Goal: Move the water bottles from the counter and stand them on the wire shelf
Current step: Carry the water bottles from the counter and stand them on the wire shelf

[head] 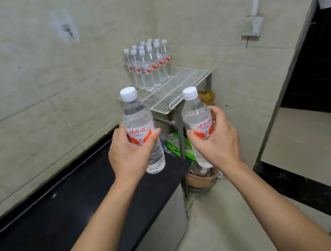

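Currently gripped upright at mid-frame, short of the white wire shelf (178,89): one clear white-capped plastic water bottle (137,116) in the curled fingers of the left hand (131,152), a second bottle (197,116) likewise in the right hand (216,141). Could topple the standing bottle cluster (149,67) at upper centre if set down too close.

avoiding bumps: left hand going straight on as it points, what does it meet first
Likely the near edge of the wire shelf, the bottle in the left hand touching first; depth unclear.

The single camera is riding on the person's head, looking forward and down into the room's corner. It is sitting close above the bench (47,229) at lower left, taking in the wire shelf (176,87) mid-frame.
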The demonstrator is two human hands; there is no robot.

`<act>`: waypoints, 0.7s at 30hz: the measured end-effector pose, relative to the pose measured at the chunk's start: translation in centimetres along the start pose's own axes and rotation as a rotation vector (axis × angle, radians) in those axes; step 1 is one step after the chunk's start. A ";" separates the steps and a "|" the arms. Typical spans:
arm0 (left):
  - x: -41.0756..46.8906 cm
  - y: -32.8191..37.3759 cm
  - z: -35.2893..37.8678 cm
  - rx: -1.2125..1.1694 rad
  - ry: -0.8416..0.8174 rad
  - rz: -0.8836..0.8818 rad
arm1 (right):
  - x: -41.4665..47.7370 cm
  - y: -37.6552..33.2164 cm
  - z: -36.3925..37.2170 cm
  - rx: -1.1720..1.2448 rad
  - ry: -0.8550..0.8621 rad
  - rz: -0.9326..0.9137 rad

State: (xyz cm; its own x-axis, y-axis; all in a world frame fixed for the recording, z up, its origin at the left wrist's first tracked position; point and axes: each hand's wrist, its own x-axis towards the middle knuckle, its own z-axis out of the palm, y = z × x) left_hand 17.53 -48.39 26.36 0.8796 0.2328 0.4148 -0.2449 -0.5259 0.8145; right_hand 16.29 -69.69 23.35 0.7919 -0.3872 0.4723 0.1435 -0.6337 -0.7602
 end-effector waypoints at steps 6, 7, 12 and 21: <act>3.8 3.3 6.2 0.030 0.034 0.102 | 6.8 3.1 -0.8 0.042 0.054 -0.023; 4.7 3.4 7.2 0.033 0.043 0.110 | 7.9 3.7 -0.5 0.048 0.053 -0.020; 10.6 3.1 13.2 0.031 0.091 0.132 | 15.0 6.9 1.4 0.045 0.035 -0.059; 25.3 2.1 25.4 -0.042 0.151 0.130 | 34.0 11.0 6.5 0.099 0.049 -0.037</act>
State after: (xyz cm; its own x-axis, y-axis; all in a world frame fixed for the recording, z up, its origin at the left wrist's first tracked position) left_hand 49.57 -64.37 28.28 0.7692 0.2865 0.5713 -0.3725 -0.5254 0.7650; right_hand 48.68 -85.50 28.14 0.7554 -0.3985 0.5202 0.2317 -0.5801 -0.7809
